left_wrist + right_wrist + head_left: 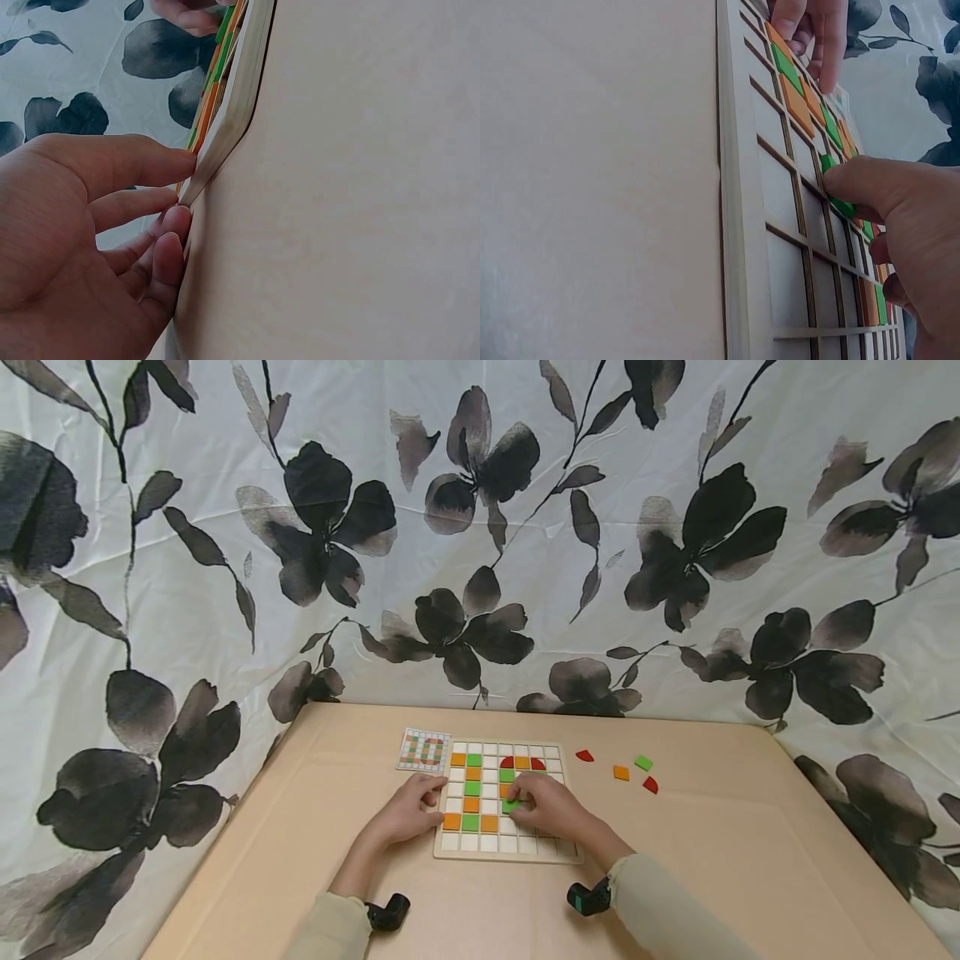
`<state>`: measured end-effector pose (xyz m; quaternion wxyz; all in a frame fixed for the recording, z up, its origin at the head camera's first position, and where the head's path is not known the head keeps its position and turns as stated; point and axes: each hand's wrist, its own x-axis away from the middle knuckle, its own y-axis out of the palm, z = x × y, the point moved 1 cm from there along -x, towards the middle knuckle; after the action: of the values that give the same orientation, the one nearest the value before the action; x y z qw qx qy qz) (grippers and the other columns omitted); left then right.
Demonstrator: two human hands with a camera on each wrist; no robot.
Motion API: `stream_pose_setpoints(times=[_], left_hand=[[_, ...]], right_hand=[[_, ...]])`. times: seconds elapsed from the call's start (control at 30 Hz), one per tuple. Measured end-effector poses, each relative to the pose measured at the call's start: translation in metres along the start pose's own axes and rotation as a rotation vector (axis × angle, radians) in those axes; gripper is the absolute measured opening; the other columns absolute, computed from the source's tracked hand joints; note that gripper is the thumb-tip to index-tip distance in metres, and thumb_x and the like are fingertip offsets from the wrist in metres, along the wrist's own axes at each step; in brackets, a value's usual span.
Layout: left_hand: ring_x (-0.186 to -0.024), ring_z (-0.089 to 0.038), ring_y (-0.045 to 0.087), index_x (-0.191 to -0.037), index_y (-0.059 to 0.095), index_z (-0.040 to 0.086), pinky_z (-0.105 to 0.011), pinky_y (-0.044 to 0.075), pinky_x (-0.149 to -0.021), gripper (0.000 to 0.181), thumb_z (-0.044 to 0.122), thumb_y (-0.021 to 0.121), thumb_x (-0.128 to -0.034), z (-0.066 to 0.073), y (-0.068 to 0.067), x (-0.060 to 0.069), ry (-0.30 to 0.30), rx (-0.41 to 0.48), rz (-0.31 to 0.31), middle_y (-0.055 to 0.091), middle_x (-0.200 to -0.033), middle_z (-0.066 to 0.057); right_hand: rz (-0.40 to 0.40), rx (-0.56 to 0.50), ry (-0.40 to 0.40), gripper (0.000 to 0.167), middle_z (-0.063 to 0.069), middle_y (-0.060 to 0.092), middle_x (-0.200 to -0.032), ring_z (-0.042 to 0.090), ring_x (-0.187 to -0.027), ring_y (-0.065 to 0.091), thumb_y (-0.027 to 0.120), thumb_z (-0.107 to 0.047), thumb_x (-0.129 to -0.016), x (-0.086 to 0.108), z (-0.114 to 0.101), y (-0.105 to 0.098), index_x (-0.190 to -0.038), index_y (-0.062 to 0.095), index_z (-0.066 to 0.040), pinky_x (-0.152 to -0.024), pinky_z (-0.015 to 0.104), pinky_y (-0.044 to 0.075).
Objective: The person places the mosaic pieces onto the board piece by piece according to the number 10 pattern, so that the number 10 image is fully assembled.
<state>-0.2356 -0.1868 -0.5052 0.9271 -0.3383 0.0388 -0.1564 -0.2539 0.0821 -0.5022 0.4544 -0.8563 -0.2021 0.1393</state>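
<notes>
A square board [508, 861] with a light wooden rim and white grid cells lies on the table, holding orange, green and red tiles. My right hand [551, 810] is over its right half, thumb and finger pinching a green tile [840, 204] at a cell. In the right wrist view the thumb covers the tile's middle. My left hand [408, 810] touches the board's left edge with its thumb and fingertips, beside an orange tile [452, 822]. The left wrist view shows these fingers loosely bent against the rim [225, 142].
A small pattern card [423, 750] with coloured squares lies at the board's upper left. Right of the board are two loose red pieces [584, 756], an orange tile [621, 772] and a green tile [643, 763]. Behind the table [675, 835] hangs a floral cloth [555, 552].
</notes>
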Motion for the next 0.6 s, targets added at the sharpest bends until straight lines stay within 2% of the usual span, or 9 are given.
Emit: stream_pose_setpoints(times=[0.2,0.4,0.47,0.57,0.6], left_hand=[[-0.089,-0.018,0.044,-0.137,0.051,0.001,-0.024,0.036,-0.068,0.058,0.004,0.071,-0.0822,0.0,0.0,0.0,0.005,-0.005,0.001,0.045,-0.105,-0.009],[-0.089,-0.017,0.043,-0.137,0.05,0.001,-0.024,0.036,-0.069,0.058,0.005,0.071,-0.0828,-0.001,0.0,0.0,0.007,-0.006,-0.003,0.046,-0.107,-0.009],[-0.089,-0.017,0.043,-0.137,0.05,0.001,-0.025,0.036,-0.069,0.059,0.005,0.071,-0.0827,-0.001,0.001,0.0,0.007,-0.006,-0.002,0.045,-0.107,-0.009],[-0.089,-0.017,0.043,-0.137,0.05,0.001,-0.025,0.036,-0.069,0.059,0.005,0.071,-0.0824,-0.002,0.001,0.0,0.007,-0.004,0.0,0.045,-0.107,-0.009],[-0.089,-0.017,0.043,-0.137,0.05,0.001,-0.025,0.036,-0.069,0.059,0.004,0.071,-0.0822,-0.002,0.001,0.0,0.006,-0.003,0.002,0.045,-0.107,-0.009]], right_hand=[[0.003,0.022,-0.028,0.008,-0.013,0.061,-0.098,0.008,-0.089,0.054,0.075,-0.028,-0.084,-0.001,-0.002,0.0,-0.088,0.069,-0.025,-0.083,0.028,0.05],[0.029,0.034,-0.055,0.009,-0.013,0.059,-0.094,0.008,-0.081,0.053,0.076,-0.029,-0.083,0.001,0.002,-0.001,-0.089,0.07,-0.024,-0.075,0.025,0.048],[0.04,0.029,-0.038,0.01,-0.013,0.059,-0.093,0.009,-0.081,0.052,0.076,-0.03,-0.083,0.003,0.005,-0.002,-0.09,0.071,-0.024,-0.075,0.025,0.048],[0.064,0.023,0.005,0.013,-0.011,0.062,-0.099,0.011,-0.091,0.055,0.076,-0.029,-0.083,0.007,0.01,-0.008,-0.094,0.071,-0.024,-0.085,0.03,0.051],[0.068,0.015,0.026,0.015,-0.01,0.062,-0.099,0.012,-0.091,0.055,0.076,-0.029,-0.083,0.008,0.012,-0.011,-0.096,0.071,-0.023,-0.084,0.031,0.051]])
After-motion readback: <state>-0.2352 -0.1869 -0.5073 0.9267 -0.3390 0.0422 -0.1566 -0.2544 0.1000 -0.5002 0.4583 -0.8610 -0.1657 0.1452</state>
